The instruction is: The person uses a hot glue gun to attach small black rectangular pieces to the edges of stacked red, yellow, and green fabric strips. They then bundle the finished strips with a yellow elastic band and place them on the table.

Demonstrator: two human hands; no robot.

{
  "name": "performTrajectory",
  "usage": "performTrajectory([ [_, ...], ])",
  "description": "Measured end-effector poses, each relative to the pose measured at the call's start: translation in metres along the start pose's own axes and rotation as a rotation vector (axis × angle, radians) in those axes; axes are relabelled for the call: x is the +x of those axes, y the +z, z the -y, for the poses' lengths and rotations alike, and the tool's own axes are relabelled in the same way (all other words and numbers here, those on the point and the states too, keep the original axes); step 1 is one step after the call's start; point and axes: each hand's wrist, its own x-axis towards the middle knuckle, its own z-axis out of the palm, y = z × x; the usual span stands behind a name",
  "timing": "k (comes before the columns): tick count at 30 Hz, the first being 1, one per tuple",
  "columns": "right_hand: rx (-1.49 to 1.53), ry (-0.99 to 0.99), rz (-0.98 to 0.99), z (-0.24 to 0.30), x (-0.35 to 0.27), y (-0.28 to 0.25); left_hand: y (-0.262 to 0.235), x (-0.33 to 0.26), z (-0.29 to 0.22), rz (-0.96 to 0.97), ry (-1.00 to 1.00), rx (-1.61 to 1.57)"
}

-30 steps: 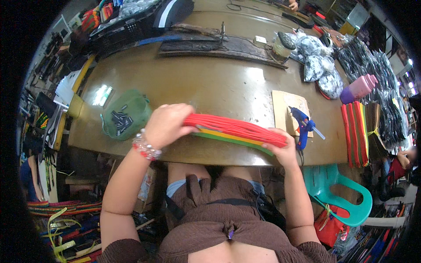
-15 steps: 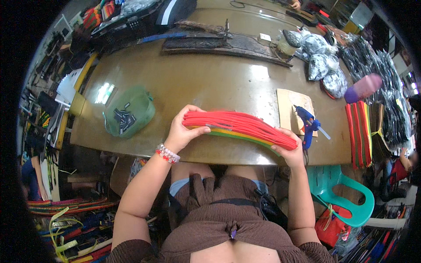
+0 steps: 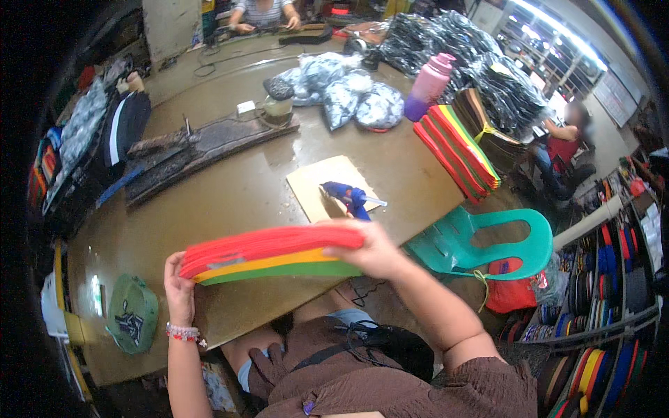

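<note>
Between my hands, above the near part of the table, is a thick bundle of red, yellow and green webbing strips (image 3: 279, 255). It lies nearly level, with the red on top and green underneath. My left hand (image 3: 178, 282), a beaded bracelet at its wrist, is closed round the left end. My right hand (image 3: 373, 249) grips the right end, its fingertips partly hidden by the strips. Just beyond my right hand, a blue glue gun (image 3: 348, 197) rests on a tan board (image 3: 313, 182). A green basin (image 3: 144, 310) holding small dark pieces stands near my left hand.
Another stack of striped strips (image 3: 460, 153) lies at the table's right edge, near a pink and purple bottle (image 3: 430, 83). A green plastic chair (image 3: 446, 247) stands below. Plastic bags (image 3: 348, 90) and a long dark board (image 3: 209, 160) lie farther back. Two people (image 3: 268, 10) (image 3: 562, 143) sit beyond.
My view has swung to the right. The bundle is still in both hands, now straighter, with its yellow and green sides showing more.
</note>
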Motion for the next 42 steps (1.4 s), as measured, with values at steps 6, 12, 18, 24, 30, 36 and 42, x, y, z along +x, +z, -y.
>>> performTrajectory([
  [6, 0.221, 0.035, -0.624, 0.046, -0.016, -0.169, -0.004, -0.002, 0.003, -0.029, -0.134, -0.009],
  [12, 0.329, 0.031, -0.945, 0.009, -0.044, -0.329, 0.002, -0.003, 0.003, 0.050, -0.172, 0.206],
  [18, 0.590, 0.289, -1.179, -0.110, -0.071, -0.387, 0.004, -0.002, 0.002, 0.015, -0.175, 0.223],
  [24, 0.534, 0.312, -1.167, -0.142, -0.081, -0.395, 0.005, -0.005, 0.004, -0.006, -0.168, 0.265],
  [30, 0.044, 0.551, -1.124, -0.124, -0.080, -0.400, 0.004, -0.005, 0.003, 0.011, -0.162, 0.260],
  [36, 0.284, 0.638, -0.897, -0.112, -0.111, -0.356, 0.005, -0.006, 0.004, 0.018, -0.157, 0.249],
  [42, 0.747, 0.552, -0.952, -0.125, -0.107, -0.325, 0.004, -0.004, 0.001, 0.031, -0.164, 0.236],
])
